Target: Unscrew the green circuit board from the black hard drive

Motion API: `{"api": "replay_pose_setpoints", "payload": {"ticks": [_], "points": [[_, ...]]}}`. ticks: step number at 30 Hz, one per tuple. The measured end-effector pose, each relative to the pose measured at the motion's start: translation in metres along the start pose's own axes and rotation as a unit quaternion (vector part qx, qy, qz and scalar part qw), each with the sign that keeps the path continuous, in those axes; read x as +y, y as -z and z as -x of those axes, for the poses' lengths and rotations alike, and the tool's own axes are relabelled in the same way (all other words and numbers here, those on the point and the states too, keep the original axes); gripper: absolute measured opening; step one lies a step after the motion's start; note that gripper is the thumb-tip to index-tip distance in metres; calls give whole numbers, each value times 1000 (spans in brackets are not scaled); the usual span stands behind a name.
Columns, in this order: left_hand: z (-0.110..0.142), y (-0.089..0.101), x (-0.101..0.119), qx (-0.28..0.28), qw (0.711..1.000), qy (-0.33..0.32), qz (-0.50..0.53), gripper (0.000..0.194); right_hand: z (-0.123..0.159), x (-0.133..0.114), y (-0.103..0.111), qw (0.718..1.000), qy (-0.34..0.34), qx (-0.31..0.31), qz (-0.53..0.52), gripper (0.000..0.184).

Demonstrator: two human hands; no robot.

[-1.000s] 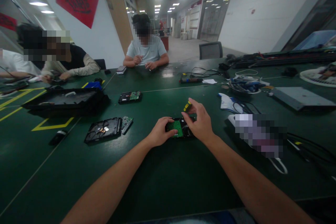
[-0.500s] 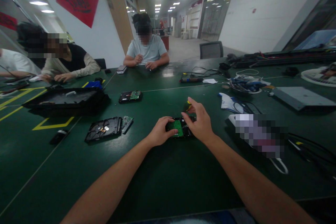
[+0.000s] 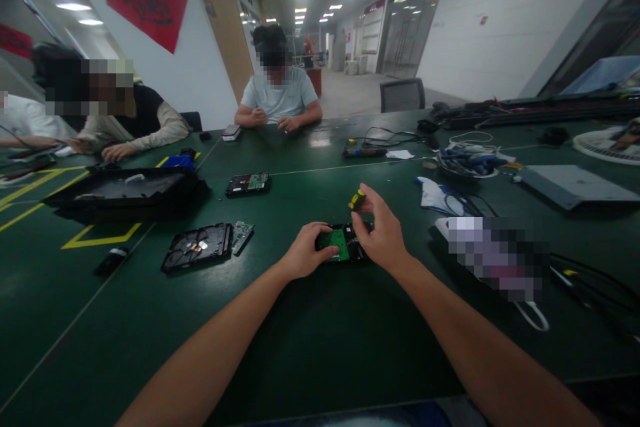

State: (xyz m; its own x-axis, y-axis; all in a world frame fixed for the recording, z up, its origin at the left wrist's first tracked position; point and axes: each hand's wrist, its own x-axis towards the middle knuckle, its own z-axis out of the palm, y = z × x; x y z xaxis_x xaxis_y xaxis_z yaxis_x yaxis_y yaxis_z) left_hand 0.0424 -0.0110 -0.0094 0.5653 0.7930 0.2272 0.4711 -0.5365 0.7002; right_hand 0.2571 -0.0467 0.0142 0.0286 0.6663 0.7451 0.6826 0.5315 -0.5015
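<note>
A black hard drive with a green circuit board (image 3: 340,245) lies on the dark green table (image 3: 320,340) in front of me. My left hand (image 3: 304,255) grips its left end, thumb on the board. My right hand (image 3: 381,231) is closed round a small yellow-and-black screwdriver (image 3: 356,199), held upright over the drive's right part. The screwdriver's tip is hidden behind my fingers.
An opened drive with a loose board (image 3: 200,245) lies to the left, another drive (image 3: 247,183) farther back, beside a black tray (image 3: 125,188). Cables and a bowl (image 3: 467,163) sit to the right. Three people sit at the far and left sides.
My right hand has turned slightly and drawn in, so the screwdriver's yellow handle shows more above my fingers. My left hand and the drive have stayed put.
</note>
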Motion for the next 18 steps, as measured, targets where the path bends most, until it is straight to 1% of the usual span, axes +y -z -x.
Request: {"api": "replay_pose_setpoints", "payload": {"ticks": [3, 8, 14, 18], "points": [[0, 0, -1, -1, 1000, 0, 1, 42, 1, 2, 0, 1000, -6, 4, -2, 58], [0, -1, -2, 0, 1000, -1, 3, 43, 1, 1, 1, 999, 19, 5, 28, 58], [0, 0, 0, -1, 1000, -1, 5, 42, 2, 1, -2, 1000, -8, 7, -5, 60], [0, 0, -1, -3, 1000, -1, 3, 42, 2, 3, -2, 999, -2, 28, 14, 57]]}}
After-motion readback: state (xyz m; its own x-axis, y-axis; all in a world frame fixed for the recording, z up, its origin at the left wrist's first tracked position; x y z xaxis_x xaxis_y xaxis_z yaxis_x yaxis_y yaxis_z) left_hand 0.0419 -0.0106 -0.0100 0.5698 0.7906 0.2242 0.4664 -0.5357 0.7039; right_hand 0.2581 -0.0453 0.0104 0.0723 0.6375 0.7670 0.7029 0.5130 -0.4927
